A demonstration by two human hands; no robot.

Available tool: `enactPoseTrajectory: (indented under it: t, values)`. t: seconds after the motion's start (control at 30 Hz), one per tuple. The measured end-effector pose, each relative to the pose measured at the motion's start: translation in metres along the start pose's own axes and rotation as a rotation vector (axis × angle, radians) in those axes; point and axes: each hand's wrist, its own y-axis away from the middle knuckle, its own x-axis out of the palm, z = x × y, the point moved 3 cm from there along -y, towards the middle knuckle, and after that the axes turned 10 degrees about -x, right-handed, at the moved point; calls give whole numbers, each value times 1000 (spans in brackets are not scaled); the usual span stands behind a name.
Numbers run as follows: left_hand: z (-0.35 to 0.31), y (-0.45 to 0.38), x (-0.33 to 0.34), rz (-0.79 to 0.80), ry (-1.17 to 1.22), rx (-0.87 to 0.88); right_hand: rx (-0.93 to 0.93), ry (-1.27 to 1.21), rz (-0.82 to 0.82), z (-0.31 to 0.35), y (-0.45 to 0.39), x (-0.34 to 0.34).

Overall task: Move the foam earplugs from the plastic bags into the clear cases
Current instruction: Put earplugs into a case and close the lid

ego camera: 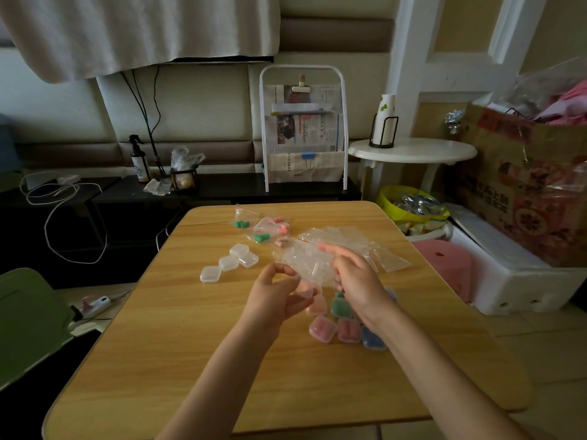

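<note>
Both hands hold things over the table (158, 344): left hand (276, 300) grips a clear case (306, 292), right hand (355, 277) pinches a plastic bag (305, 262); earplugs likely go in next.

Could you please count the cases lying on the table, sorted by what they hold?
Empty clear cases: 4
Pink-filled cases: 3
Green-filled case: 1
Blue-filled case: 1
Total: 9 plainly in view; the left hand and right hand may hide more.
</note>
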Motion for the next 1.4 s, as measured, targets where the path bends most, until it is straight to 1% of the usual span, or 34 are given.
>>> enactPoseTrajectory:
  t: [0.1,0.2,0.33,0.47,0.67,0.77,0.87,0.97,1.17,1.3,1.4]
  values:
    - [-1,-1,-2,-12,-2,14,-88,-40,-45,5,1,4]
    - [-1,1,0,39,19,7,-134,-71,-99,6,-1,9]
    - [-3,3,4,133,100,-4,-127,-57,-23,7,-1,16]
    - [-5,3,4,160,135,-7,-139,-36,0,6,-4,16]
    - [-4,1,3,164,156,19,-264,111,-36,10,0,14]
    - [-4,3,5,161,124,75,-287,121,-66,11,1,14]
    - [-5,6,8,171,100,99,-309,199,-126,10,1,12]
    - [-6,7,9,171,93,112,-299,179,-145,11,1,11]
    - [-8,11,8,189,124,151,-303,241,-119,19,2,9]
    - [-8,13,8,177,165,160,-430,355,-111,26,4,12]
    - [-8,14,8,153,174,174,-422,349,-107,26,3,10]
